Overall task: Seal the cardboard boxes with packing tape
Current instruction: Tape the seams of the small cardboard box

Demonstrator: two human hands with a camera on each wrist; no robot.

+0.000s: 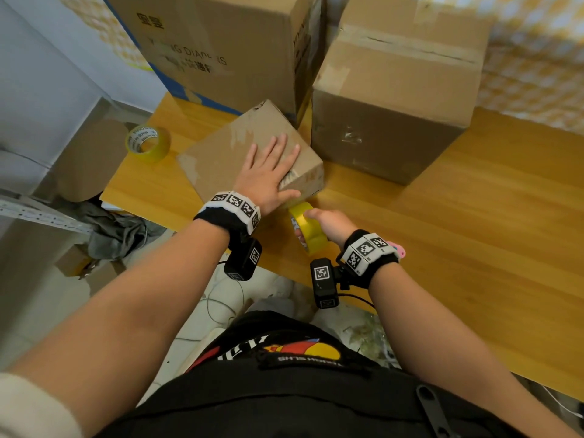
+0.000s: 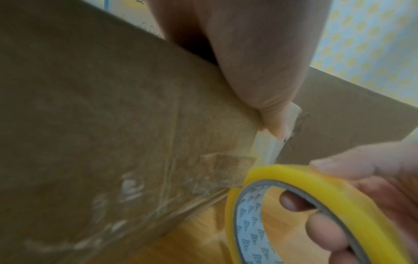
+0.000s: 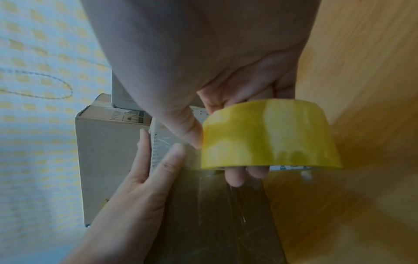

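hands: your left hand [image 1: 268, 173] spread flat on small box [image 1: 221, 153], right hand [image 1: 331, 223] gripping yellow tape roll [image 1: 308, 229] through the core | roll at box's near edge, right of left thumb | strip should run away from you across the top

"DIAP…S" on big box [image 1: 221, 42]; "MADE IN CHINA" inside spare tape roll [image 1: 148, 143].

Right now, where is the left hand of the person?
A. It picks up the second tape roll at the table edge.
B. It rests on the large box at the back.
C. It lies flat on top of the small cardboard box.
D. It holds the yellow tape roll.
C: the left hand lies with straight fingers on the small cardboard box, while the right hand grips the yellow tape roll.
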